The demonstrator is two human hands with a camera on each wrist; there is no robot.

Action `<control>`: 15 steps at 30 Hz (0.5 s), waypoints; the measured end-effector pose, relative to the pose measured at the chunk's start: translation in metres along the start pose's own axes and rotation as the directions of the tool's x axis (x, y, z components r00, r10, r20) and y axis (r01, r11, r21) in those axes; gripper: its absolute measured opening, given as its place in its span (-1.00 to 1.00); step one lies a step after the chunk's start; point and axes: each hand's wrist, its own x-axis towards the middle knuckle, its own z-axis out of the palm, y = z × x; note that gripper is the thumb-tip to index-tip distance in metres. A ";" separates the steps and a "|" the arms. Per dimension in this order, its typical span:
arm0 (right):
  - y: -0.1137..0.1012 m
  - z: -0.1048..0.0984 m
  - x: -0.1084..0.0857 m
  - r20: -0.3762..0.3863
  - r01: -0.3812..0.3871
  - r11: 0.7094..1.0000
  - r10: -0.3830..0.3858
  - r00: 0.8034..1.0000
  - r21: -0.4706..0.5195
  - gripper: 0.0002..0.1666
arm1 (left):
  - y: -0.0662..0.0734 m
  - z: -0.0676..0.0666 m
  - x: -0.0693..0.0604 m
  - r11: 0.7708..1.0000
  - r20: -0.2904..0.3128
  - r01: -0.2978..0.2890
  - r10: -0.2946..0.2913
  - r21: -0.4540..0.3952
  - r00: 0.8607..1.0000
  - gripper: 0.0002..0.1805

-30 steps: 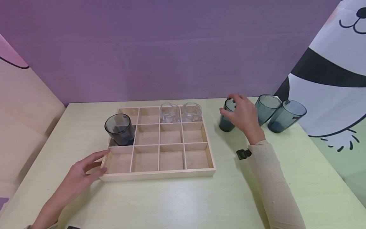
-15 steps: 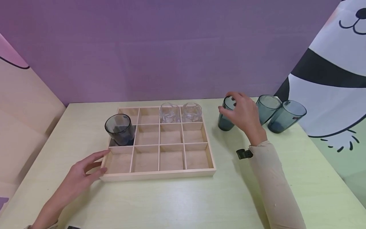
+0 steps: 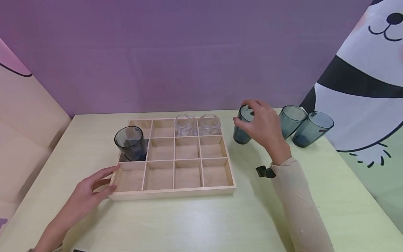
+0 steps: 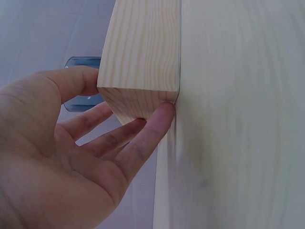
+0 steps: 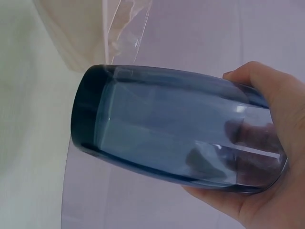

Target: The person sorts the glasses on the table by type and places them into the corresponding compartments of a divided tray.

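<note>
My right hand point(image 3: 264, 127) grips a blue-grey glass tumbler point(image 3: 241, 131) near its rim, to the right of the wooden divided tray point(image 3: 173, 192). In the right wrist view the tumbler point(image 5: 162, 129) lies across the picture, thumb and fingers around its upper end. How far its base is off the table is hard to judge. My left hand point(image 3: 83, 196) touches the tray's front left corner with spread, mostly straight fingers; the left wrist view shows fingertips point(image 4: 164, 112) against the wood point(image 4: 143, 52). Another dark tumbler point(image 3: 132, 143) stands in the tray's middle row, leftmost compartment.
Two clear glasses point(image 3: 185, 125) sit in the back row's two right compartments. Two more blue-grey tumblers, a nearer one point(image 3: 311, 129) and a farther one point(image 3: 291, 122), stand close together at the table's right edge. A purple wall point(image 3: 189, 56) borders the back.
My right hand has moved slightly left with the tumbler, toward the tray. My left hand stays at the tray's corner. The head view has shifted a little.
</note>
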 end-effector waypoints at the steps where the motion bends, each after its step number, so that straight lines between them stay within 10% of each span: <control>1: -0.002 0.000 0.000 -0.003 0.009 1.000 -0.009 1.000 0.004 -0.44 | 0.000 -0.001 0.000 1.000 0.000 -0.003 0.003 0.000 1.000 -0.42; 15: -0.019 -0.001 -0.007 -0.013 0.076 0.997 -0.076 0.997 0.008 -0.44 | -0.004 0.000 0.003 0.999 0.005 -0.037 0.037 -0.023 0.999 -0.41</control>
